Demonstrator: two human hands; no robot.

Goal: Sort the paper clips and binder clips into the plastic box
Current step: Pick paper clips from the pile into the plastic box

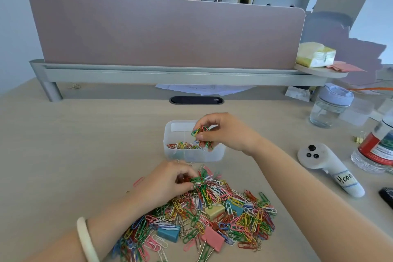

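A clear plastic box [168, 151], centre frame, holds a thin layer of coloured paper clips [182, 145] in one divided section. Over its right side, the right hand [225, 132] grips a bunch [201, 131] of clips between curled fingers and thumb. Lower centre, the left hand [168, 181] pinches the upper edge of a large pile [244, 219], with binder clips [213, 238] mixed in. A mauve partition [165, 32] backs the beige desk [85, 144]; a glass jar [327, 106] and white controller [325, 166] sit at right.

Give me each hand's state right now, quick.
Left hand: closed, gripping clips at the far edge of the pile of paper clips.
Right hand: closed, pinching a bunch of paper clips over the plastic box.
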